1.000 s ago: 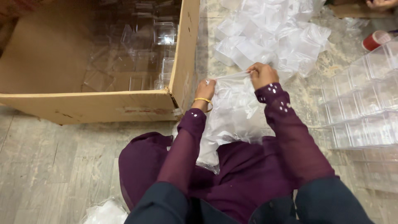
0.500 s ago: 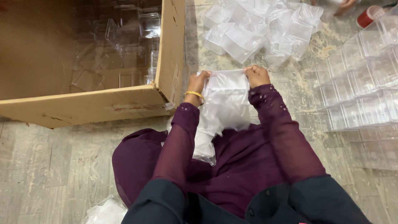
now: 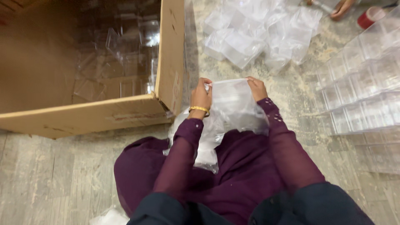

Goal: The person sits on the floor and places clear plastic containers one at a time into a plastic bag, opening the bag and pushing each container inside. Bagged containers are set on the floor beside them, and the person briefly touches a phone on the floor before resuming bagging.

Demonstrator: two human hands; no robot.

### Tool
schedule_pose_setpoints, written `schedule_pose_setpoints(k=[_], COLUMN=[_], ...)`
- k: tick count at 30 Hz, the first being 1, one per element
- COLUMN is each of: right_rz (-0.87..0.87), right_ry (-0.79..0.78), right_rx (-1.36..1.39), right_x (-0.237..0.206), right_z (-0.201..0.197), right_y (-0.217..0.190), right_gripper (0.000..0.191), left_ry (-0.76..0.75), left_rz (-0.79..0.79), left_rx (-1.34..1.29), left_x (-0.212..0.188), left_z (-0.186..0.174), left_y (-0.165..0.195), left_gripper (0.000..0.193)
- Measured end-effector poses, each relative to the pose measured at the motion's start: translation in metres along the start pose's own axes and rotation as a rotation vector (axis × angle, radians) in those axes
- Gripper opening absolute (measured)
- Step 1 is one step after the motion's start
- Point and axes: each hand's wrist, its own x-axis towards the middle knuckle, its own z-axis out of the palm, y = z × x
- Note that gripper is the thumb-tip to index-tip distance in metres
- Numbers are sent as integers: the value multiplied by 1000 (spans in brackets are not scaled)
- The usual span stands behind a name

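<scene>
clear plastic bag [image 3: 233,104], top edge pinched between hands

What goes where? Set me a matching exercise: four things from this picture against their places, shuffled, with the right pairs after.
Things:
1. cardboard box
2. clear plastic bag
3. red-capped item
4. pile of bagged clear boxes

Places:
A. far right corner, by another person's hand
B. on the floor straight ahead
C. to the left, open, with clear boxes inside
D. stretched between the left hand and right hand

Pairs: 1-C, 2-D, 3-A, 4-B
</scene>
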Motion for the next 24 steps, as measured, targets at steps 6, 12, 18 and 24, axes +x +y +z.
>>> schedule_pose_setpoints(k=[6, 12, 18, 24], right_rz=[-107, -19, -91, 15], right_ry=[-691, -529, 145, 533], right_rx=[620, 395, 6, 85], right_x=[-33, -59, -28, 50], right_z=[10, 33, -63, -86], right_y=[-34, -53, -66, -52], right_gripper=[70, 60, 49, 43], left_ry=[-36, -34, -276, -351], left_rz=[301, 320, -31, -175], left_rx=[28, 1, -433, -446], left_x=[33, 34, 21, 15], left_z=[-19, -42, -62, -59], left_y=[19, -12, -50, -57], left_gripper=[18, 23, 37, 50])
